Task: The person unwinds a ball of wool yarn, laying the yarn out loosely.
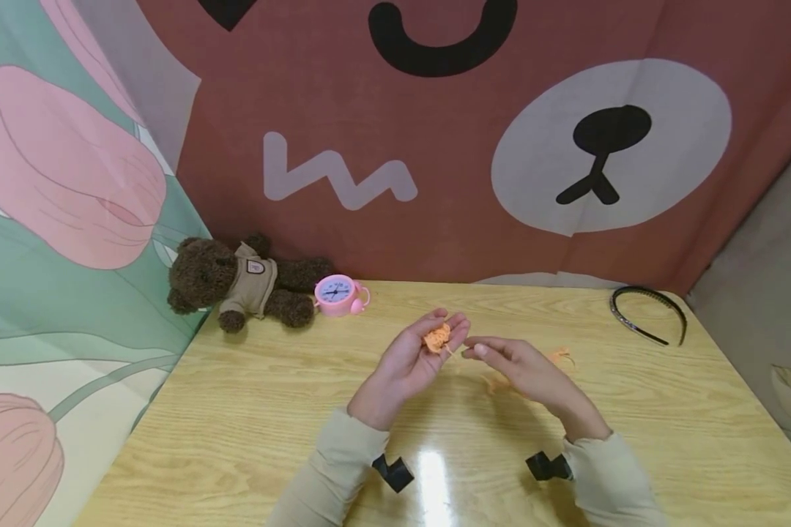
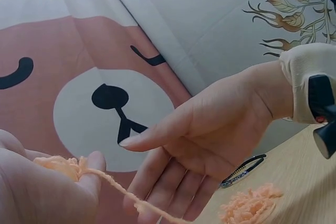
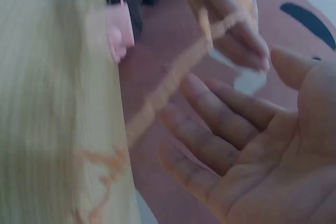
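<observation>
In the head view my left hand (image 1: pixel 405 359) is turned palm up and holds a small wad of orange yarn (image 1: pixel 438 338) between thumb and fingers. A strand (image 2: pixel 137 203) leaves the wad and passes by the fingers of my right hand (image 2: pixel 202 124) in the left wrist view. That right hand (image 1: pixel 524 369) hovers just right of the left, its fingers loosely bent and apart, gripping nothing. More loose yarn (image 2: pixel 251 205) lies on the table, partly hidden by the right hand in the head view. In the right wrist view the strand (image 3: pixel 168 85) slants, blurred, toward the table.
A brown teddy bear (image 1: pixel 253 282) in a tan shirt lies at the table's back left. Next to its legs stands a pink alarm clock (image 1: pixel 336 294). A black headband (image 1: pixel 647 316) rests at the back right of the wooden table (image 1: pixel 237 432). Printed cloth (image 1: pixel 448 146) hangs behind.
</observation>
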The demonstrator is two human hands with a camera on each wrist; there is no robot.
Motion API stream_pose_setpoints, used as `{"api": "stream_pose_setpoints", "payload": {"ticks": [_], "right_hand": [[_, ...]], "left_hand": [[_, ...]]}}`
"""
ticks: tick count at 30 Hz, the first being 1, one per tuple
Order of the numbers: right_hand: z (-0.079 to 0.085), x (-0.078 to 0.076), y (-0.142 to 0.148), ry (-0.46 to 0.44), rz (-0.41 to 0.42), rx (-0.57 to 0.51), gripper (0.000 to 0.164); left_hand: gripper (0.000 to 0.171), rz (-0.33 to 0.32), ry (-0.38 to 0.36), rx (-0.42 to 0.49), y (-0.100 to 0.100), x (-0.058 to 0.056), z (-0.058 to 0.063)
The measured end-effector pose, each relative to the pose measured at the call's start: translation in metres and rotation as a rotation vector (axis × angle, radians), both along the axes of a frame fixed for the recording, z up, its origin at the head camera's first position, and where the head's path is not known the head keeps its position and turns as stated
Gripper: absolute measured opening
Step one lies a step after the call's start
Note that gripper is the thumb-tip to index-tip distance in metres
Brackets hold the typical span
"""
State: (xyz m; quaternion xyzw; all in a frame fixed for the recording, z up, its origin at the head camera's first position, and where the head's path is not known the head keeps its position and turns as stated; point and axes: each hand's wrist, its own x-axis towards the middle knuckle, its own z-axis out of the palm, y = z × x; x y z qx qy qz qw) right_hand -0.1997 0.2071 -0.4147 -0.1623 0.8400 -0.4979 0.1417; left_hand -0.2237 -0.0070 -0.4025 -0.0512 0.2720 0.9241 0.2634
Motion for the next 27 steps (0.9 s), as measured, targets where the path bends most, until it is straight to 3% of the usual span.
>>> {"api": "stream_pose_setpoints", "payload": {"ticks": [2, 5, 9, 19, 27], "right_hand": [[0.001, 0.002, -0.006, -0.022, 0.022, 0.013, 0.053], [0.005, 0.003, -0.007, -0.028, -0.017, 0.027, 0.045], [0.011, 0.004, 0.004, 0.011, -0.113, 0.02, 0.037], [0.026, 0.005, 0.048, 0.124, -0.466, -0.071, 0.043], [0.027, 0.006, 0.053, 0.174, -0.549, -0.171, 0.035]], "left_hand": [[0.02, 0.004, 0.007, -0.003, 0.0, -0.001, 0.0], [0.019, 0.009, 0.02, -0.001, -0.001, -0.002, 0.001], [0.016, 0.006, 0.031, -0.009, -0.003, -0.004, 0.001], [0.019, -0.013, 0.021, -0.008, -0.005, -0.004, 0.002], [0.022, -0.041, 0.018, 0.012, -0.006, -0.002, 0.0]]}}
